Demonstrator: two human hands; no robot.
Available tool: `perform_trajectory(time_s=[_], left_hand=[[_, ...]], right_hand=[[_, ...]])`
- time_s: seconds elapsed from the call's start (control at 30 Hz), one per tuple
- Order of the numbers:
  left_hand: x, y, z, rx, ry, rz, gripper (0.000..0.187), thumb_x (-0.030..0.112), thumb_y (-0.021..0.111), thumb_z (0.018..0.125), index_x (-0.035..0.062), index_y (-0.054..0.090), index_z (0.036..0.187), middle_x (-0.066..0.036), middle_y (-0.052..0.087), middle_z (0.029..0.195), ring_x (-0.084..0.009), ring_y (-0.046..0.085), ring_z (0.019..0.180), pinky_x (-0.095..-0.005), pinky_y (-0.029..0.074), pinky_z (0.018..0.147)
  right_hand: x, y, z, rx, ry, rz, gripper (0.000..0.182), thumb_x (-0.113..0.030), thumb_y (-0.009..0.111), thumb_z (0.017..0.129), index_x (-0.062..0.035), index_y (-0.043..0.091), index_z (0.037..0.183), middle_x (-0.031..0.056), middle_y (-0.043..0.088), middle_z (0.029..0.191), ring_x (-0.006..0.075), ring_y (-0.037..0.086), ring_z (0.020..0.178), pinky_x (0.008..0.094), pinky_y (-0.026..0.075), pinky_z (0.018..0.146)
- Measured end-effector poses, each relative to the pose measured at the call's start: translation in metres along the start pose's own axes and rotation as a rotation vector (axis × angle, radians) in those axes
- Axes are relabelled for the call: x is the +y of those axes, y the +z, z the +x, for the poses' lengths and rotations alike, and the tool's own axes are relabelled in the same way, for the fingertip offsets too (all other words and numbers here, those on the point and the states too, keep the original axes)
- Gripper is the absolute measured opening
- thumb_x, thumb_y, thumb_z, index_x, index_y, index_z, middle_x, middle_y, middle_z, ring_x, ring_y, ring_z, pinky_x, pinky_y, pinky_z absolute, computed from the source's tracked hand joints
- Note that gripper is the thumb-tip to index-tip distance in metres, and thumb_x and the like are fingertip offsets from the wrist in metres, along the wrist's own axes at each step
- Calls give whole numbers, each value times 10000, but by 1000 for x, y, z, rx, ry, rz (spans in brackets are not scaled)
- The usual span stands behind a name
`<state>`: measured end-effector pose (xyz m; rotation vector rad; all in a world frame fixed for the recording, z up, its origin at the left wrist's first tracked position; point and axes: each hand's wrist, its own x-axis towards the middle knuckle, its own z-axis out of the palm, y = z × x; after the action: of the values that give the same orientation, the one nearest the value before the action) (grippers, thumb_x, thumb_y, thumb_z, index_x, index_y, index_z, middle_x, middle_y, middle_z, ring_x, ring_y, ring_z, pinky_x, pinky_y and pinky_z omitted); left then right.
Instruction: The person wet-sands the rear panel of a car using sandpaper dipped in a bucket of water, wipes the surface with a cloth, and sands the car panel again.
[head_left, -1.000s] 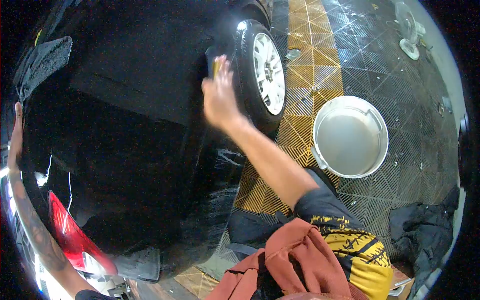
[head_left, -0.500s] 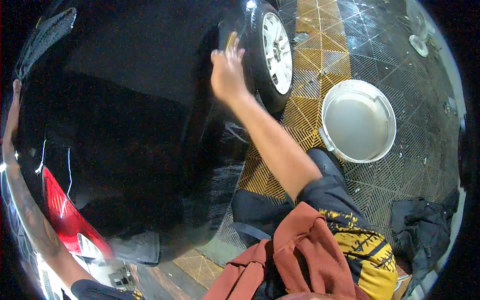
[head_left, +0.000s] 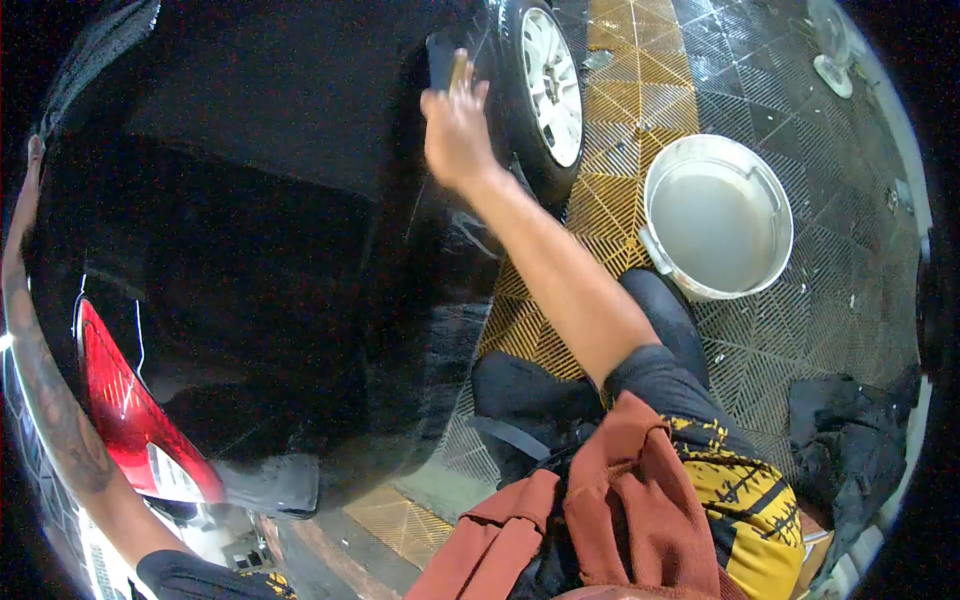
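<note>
My right hand (head_left: pixel 460 135) is against the side of a black car (head_left: pixel 270 230), just left of the white-spoked wheel (head_left: pixel 550 85). Its fingers are on a small dark block (head_left: pixel 440 62); a yellowish strip shows beside them. Pale smears mark the dark paint below that wrist. At the far left edge, my left hand (head_left: pixel 35 155) lies flat along the car body with its fingers stretched out, above the red tail light (head_left: pixel 125 395). Nothing shows in that hand.
A white bucket (head_left: pixel 652 215) of cloudy water stands on the yellow and grey grated floor, right of my knee. Dark cloth (head_left: pixel 850 440) lies at the lower right. A white object (head_left: pixel 833 75) stands at the upper right. Reddish-brown cloth (head_left: pixel 640 500) hangs at my chest.
The view has shifted slightly, so the bucket and tail light appear higher. The dark block beside my right fingers shows more clearly. My left hand remains on the car.
</note>
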<state>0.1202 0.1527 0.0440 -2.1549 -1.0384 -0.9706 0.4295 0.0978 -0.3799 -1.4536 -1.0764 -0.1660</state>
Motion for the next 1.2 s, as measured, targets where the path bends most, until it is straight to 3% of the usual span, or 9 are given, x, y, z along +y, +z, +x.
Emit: perform_trajectory(time_s=[0.13, 0.2, 0.33, 0.47, 0.6, 0.83, 0.93, 1.07, 1.2], left_hand=[[1, -2, -4, 5, -8, -2, 479, 402, 359, 967, 75, 398, 1315, -137, 437, 1291, -275, 424, 1198, -400, 336, 1003], [0, -4, -2, 19, -9, -4, 478, 402, 361, 966, 75, 402, 1313, -138, 442, 1288, -277, 428, 1195, -401, 339, 1000], [-2, -10, -8, 19, -2, -6, 476, 402, 364, 965, 75, 411, 1308, -140, 451, 1281, -279, 437, 1189, -403, 346, 996], [-6, -20, -11, 45, -7, -15, 474, 402, 367, 963, 76, 419, 1304, -142, 461, 1274, -282, 446, 1183, -405, 353, 992], [-5, -21, -11, 45, 0, -15, 473, 402, 370, 961, 76, 427, 1299, -144, 471, 1267, -284, 455, 1177, -407, 360, 988], [-7, -27, -16, 68, -3, -16, 470, 402, 375, 958, 77, 442, 1291, -147, 488, 1254, -289, 471, 1166, -411, 373, 981], [-9, -28, -16, 68, -2, -10, 469, 402, 377, 957, 77, 448, 1287, -149, 495, 1249, -291, 478, 1162, -412, 378, 978], [-8, -30, -17, 83, -6, -16, 468, 402, 380, 955, 77, 456, 1283, -150, 505, 1242, -294, 487, 1155, -414, 385, 973], [-8, -28, -18, 81, 4, -8, 466, 402, 383, 953, 77, 465, 1278, -152, 515, 1235, -296, 496, 1149, -417, 392, 969]], right_hand=[[-32, 10, -48, 135, -44, 151, 521, -107, 454, 873, 123, 397, 1338, 415, 98, 1471, 539, 110, 1391, 629, 125, 1110], [-42, 0, -68, 0, 24, 263, 689, -146, 435, 908, 84, 104, 1468, 358, 30, 1513, 460, 59, 1430, 591, 71, 1133], [-6, 2, -1, -84, 22, -60, 511, -134, 436, 886, 189, 406, 1282, 436, 160, 1440, 573, 170, 1355, 611, 155, 1115], [-56, 2, -77, -29, 17, 264, 675, -152, 383, 908, 196, 93, 1408, 426, 24, 1469, 533, 43, 1398, 595, 67, 1136], [-18, 0, -19, 33, -32, -10, 433, -105, 388, 901, 184, 479, 1210, 450, 184, 1420, 585, 170, 1348, 631, 165, 1103], [-34, 6, -47, 96, 9, 220, 557, -130, 392, 904, 81, 306, 1413, 431, 125, 1452, 533, 152, 1383, 602, 144, 1123], [-12, 4, -3, -97, 66, -86, 542, -161, 412, 918, 149, 343, 1358, 429, 134, 1451, 555, 148, 1371, 605, 163, 1119], [-59, -4, -75, -36, 79, 332, 690, -150, 373, 890, 193, 85, 1414, 387, 17, 1497, 516, 82, 1403, 572, 72, 1138], [-16, 4, -29, 12, -42, -11, 576, -94, 399, 892, 132, 253, 1401, 398, 118, 1476, 532, 124, 1389, 607, 113, 1122]])
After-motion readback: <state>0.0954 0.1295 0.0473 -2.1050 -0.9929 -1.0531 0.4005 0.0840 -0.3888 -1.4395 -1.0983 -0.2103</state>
